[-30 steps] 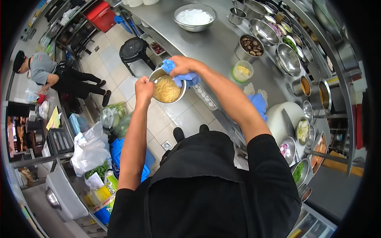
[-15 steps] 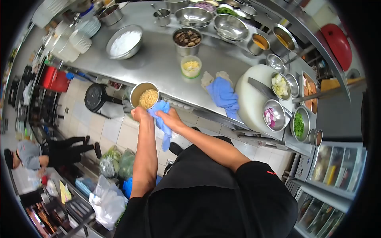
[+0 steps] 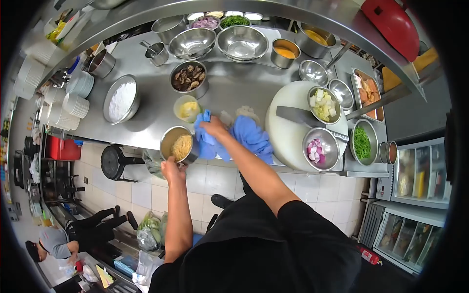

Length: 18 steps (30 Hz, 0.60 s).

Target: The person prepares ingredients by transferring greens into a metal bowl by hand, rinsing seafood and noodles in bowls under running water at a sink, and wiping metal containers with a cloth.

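My left hand (image 3: 173, 168) is closed on the near rim of a metal pot (image 3: 166, 142), which is tilted toward me at the counter's front edge. Pale yellow strips (image 3: 181, 147) lie inside it. In my right hand (image 3: 214, 128) is a blue cloth (image 3: 206, 141), gripped over the counter to the right of the pot. A second blue cloth (image 3: 251, 137) is bunched close beside that hand. Just beyond, a small plastic tub (image 3: 187, 109) holds yellow pieces, and a pot of dark mushrooms (image 3: 189, 79) stands behind it.
A round white cutting board (image 3: 283, 139) carries a cleaver (image 3: 298, 116), a bowl of pale chunks (image 3: 324, 105) and a bowl of cut onion (image 3: 316, 150). A bowl of white powder (image 3: 121, 101) stands left. An overhead shelf edge (image 3: 254, 7) crosses above. Another person (image 3: 56, 241) is far left.
My right hand has moved away from the pot, up and over the counter, taking the blue cloth along. My left hand still holds the pot, now slightly lower. The camera view has shifted.
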Motion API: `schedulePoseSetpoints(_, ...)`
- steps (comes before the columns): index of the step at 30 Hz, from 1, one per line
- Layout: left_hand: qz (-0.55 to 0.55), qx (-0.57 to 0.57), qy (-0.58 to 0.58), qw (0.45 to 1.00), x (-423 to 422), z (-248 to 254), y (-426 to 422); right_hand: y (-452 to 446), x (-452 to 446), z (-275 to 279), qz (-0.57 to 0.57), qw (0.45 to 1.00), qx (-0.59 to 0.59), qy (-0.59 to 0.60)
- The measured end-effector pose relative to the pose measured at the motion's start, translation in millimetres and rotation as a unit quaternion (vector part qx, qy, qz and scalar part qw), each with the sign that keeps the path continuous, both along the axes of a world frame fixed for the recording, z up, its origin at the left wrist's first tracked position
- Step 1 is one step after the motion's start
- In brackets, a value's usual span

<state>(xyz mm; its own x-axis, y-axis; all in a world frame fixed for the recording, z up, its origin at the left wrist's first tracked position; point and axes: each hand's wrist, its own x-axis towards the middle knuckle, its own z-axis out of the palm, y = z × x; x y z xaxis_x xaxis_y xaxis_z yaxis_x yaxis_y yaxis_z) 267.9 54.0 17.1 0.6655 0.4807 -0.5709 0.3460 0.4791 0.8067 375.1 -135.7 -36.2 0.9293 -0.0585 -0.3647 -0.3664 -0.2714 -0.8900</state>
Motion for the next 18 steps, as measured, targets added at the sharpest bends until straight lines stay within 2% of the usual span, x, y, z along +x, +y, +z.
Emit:
schedulePoseSetpoints(2, -0.018, 0.005, 0.009, 1.000, 0, -3, -9, -9, -4, 15, -0.047, 0.998, -0.037, -0.015)
schedulePoseSetpoints(4, -0.032, 0.033, 0.021, 0.999, 3, 2, -31, -34, -21, 32, -0.040, 0.997, -0.031, -0.050)
schedulePoseSetpoints(6, -0.061, 0.022, 0.004, 0.998, 12, -1, -46, -62, -55, 67, -0.077, 0.985, -0.012, -0.153)
schedulePoseSetpoints(9, -0.068, 0.041, 0.001, 0.997, 45, -14, -74, -93, -96, 94, -0.035, 0.988, 0.009, -0.150)
schedulePoseSetpoints(12, -0.045, 0.044, -0.055, 0.996, 65, -17, -89, -108, -130, 101, 0.018, 0.991, 0.028, -0.133)
schedulePoseSetpoints(14, -0.140, 0.081, 0.062, 0.985, 71, -5, -84, -114, -140, 101, 0.077, 0.990, 0.028, -0.119)
schedulePoseSetpoints(15, -0.190, 0.113, 0.104, 0.970, 70, -1, -79, -114, -143, 101, 0.060, 0.990, 0.048, -0.120)
schedulePoseSetpoints(16, -0.186, 0.114, 0.105, 0.970, 65, 5, -77, -114, -143, 106, 0.064, 0.990, 0.050, -0.120)
schedulePoseSetpoints(18, -0.156, 0.153, 0.022, 0.976, 47, 18, -71, -112, -140, 122, 0.035, 0.988, 0.069, -0.132)
